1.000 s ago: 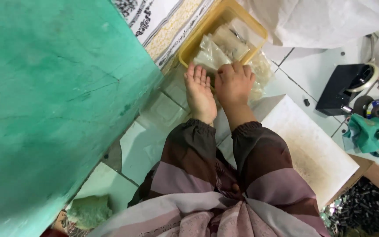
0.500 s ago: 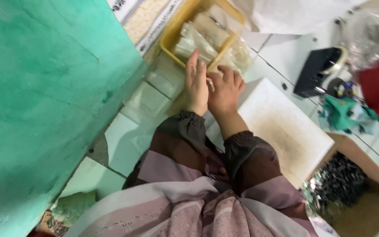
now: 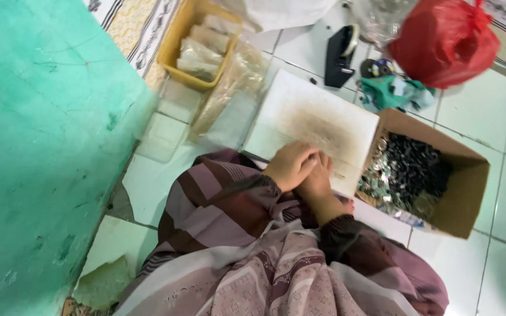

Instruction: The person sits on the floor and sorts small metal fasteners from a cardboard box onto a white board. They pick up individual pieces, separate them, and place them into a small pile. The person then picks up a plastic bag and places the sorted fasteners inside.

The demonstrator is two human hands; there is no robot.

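Both hands meet at the near edge of a white board (image 3: 317, 117) lying on the tiled floor (image 3: 499, 123). Your left hand (image 3: 290, 165) is curled over your right hand (image 3: 318, 180), fingers folded inward and knuckles up. You cannot tell from this view whether either grip is closed on something small or simply resting shut against the other; nothing shows between the fingers.

A second ago both hands were stretched out at the yellow basket (image 3: 174, 47), which now sits far and to the left, well apart from them. They have drawn back to the board, so the work in hand has moved from the basket to the board and the box beside it.

The board is flat, rectangular and matte, with a grey-brown smudge worn across its middle. Just beside its right edge stands an open cardboard box (image 3: 467, 196) with its flaps up, holding a heap of small metal parts (image 3: 408, 169), some dark and some silvery and glinting.

The basket is hard plastic and holds soft clear packets (image 3: 197, 50); more crinkled clear plastic (image 3: 235, 76) lies between it and the board. Far right sits a bulging, glossy red plastic bag (image 3: 443, 38), with a crumpled teal cloth (image 3: 390, 90) below it. A rough green wall (image 3: 42, 146) fills the left.
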